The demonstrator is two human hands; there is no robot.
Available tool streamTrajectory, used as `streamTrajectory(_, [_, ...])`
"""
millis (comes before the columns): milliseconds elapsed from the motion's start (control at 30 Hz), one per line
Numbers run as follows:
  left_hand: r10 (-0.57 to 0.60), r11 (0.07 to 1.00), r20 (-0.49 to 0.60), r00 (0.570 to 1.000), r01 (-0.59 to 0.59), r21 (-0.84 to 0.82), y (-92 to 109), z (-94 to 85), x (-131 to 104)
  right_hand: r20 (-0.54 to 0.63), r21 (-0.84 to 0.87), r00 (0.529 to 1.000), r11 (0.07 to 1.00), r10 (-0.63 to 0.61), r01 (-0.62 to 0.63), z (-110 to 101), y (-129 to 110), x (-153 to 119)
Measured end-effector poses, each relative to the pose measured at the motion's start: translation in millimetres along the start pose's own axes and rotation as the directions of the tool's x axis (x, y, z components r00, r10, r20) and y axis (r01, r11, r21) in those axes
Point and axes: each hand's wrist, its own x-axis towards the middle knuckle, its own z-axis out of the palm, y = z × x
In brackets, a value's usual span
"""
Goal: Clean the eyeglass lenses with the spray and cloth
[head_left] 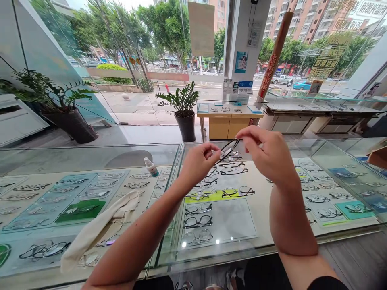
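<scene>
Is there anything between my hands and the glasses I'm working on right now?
No. The left hand and right hand both pinch the glasses directly, above the glass counter. The cloth and small bottle lie off to the left.

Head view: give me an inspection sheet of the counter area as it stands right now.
Surface: glass display counter, with rows of eyeglass frames laid out on trays under the glass.
Job's things: a pair of dark-framed glasses, held in the air above the counter between both hands.
Clutter: cream cloth lying on the glass at left; small spray bottle standing on the glass behind it.
Grippers: left hand and right hand each pinch the glasses with the fingertips.
Cables: nothing seen.
Surroundings: two potted plants on the floor, a wooden display table, shop windows facing a street with parked cars.
</scene>
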Motion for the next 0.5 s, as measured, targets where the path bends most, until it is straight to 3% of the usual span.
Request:
streamTrajectory(133, [0.028, 0.950, 0.257, 0.966, -0.106, 0.295, -9, 28.2, 0, -0.091, 0.036, 0.995, 0.998, -0.044, 0.047, -17, 0, -1])
streamTrajectory(267, [-0.041, 0.886, 0.436, 0.899, -0.170, 0.432, -21, 68.6, -5, -0.181, 0.100, 0.980, 0.990, -0.079, 0.098, -21, -11, -8])
streamTrajectory(400, [-0.123, 0.847, 0.510, 0.852, -0.178, 0.502, -33, 99.3, -10, -0.259, 0.139, 0.957, 0.976, -0.128, 0.168, -25, -18, -12])
streamTrajectory(500, [-0.161, 0.818, 0.501, 0.850, -0.169, 0.550, -43, 111.1, -13, -0.122, 0.076, 0.977, 0.980, -0.173, 0.183, -30, -17, -12])
